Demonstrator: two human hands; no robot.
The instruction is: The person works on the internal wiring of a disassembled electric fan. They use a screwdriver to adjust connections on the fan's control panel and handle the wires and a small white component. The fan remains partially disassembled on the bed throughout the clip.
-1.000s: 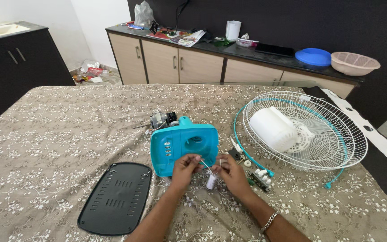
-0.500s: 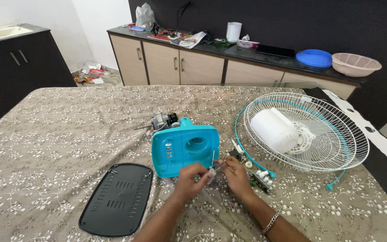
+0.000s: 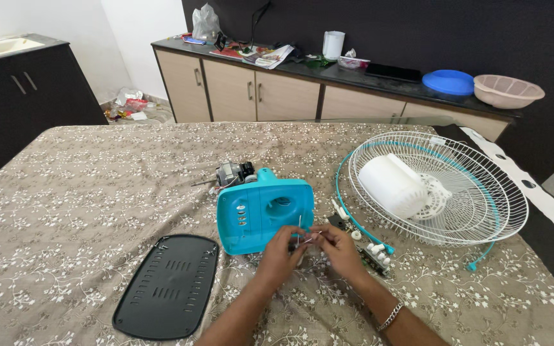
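Thin wires pinched between both hands in front of a turquoise fan housing.

The wires are held just before the housing, the left hand and right hand each closed on them at the fingertips; they are judged light, limp and easily snapped, best gripped near the ends. A motor lies behind, a black cover to the left, a wire fan guard to the right on the tabletop.

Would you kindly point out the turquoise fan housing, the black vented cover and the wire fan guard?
Turquoise fan housing (image 3: 261, 214), head view, on its front face.
Black vented cover (image 3: 168, 285), head view, on its slotted middle.
Wire fan guard (image 3: 482, 192), head view, on its right-hand wires.
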